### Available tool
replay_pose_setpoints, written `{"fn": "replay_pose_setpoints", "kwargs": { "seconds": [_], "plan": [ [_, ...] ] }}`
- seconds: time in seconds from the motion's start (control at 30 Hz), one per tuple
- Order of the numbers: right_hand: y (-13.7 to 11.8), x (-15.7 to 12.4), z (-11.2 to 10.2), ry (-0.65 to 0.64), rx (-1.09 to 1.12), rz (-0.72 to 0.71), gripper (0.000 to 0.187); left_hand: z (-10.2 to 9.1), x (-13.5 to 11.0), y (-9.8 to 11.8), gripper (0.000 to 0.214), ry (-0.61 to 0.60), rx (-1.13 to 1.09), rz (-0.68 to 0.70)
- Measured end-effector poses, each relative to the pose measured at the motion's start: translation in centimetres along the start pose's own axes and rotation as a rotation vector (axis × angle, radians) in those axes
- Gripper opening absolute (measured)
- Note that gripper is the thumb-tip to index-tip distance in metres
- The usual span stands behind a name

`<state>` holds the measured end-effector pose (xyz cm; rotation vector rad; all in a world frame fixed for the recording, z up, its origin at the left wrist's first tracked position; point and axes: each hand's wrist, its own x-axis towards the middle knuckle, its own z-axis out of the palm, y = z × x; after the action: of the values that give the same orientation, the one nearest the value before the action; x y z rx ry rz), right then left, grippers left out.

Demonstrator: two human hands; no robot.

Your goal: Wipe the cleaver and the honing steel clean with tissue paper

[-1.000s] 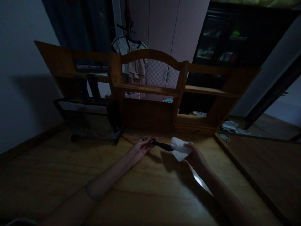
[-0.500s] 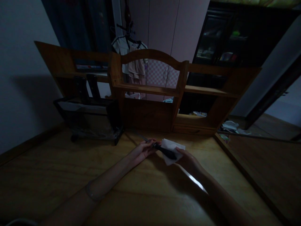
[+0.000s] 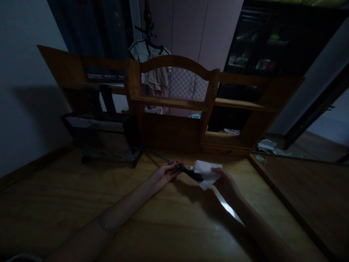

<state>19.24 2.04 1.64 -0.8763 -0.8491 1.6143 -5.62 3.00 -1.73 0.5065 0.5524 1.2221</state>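
A sharpening steel (image 3: 191, 173) with a black handle and a thin grey rod slants over the table, rod toward the back left. My left hand (image 3: 166, 174) is closed around it near the collar, where rod and handle meet. In my right hand (image 3: 225, 182) is a folded white tissue (image 3: 207, 171), pinched between thumb and fingers. The tissue wraps against the butt end of the handle and hides that end. To the left stands a dark knife block (image 3: 102, 140) with two black-handled knives (image 3: 107, 100) upright in it.
A wooden shelf unit (image 3: 174, 103) runs along the back of the wooden table (image 3: 152, 222). Its small drawer (image 3: 225, 150) sits at the right. A raised wooden edge (image 3: 283, 200) borders the table's right side. A white wall (image 3: 27, 91) closes off the left.
My right hand and the tissue have slid to the right along the handle, toward its butt end. My left hand holds the steel in nearly the same place.
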Motion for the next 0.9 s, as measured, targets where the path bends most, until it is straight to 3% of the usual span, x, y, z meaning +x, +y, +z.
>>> {"fn": "replay_pose_setpoints", "kwargs": {
  "seconds": [0.23,0.43,0.57,0.77,0.9],
  "plan": [
    [-0.1,0.6,-0.4,0.058,0.022,-0.081,0.027,-0.3,0.2,0.4,0.01,0.029,-0.087,-0.028],
    [0.8,-0.1,0.4,-0.19,-0.118,0.055,0.04,0.0,-0.3,0.4,0.018,-0.049,0.05,-0.063],
    [1.0,-0.7,1.2,-0.318,-0.129,0.114,0.041,0.1,-0.4,0.4,0.018,-0.032,0.073,-0.075],
    [0.3,-0.2,0.5,-0.103,-0.021,0.123,0.019,0.1,-0.3,0.3,0.018,-0.03,0.073,-0.051],
    [-0.2,0.1,0.0,-0.038,-0.01,0.074,0.012,0.3,-0.4,0.1,0.021,-0.056,0.118,-0.049]
  ]
}}
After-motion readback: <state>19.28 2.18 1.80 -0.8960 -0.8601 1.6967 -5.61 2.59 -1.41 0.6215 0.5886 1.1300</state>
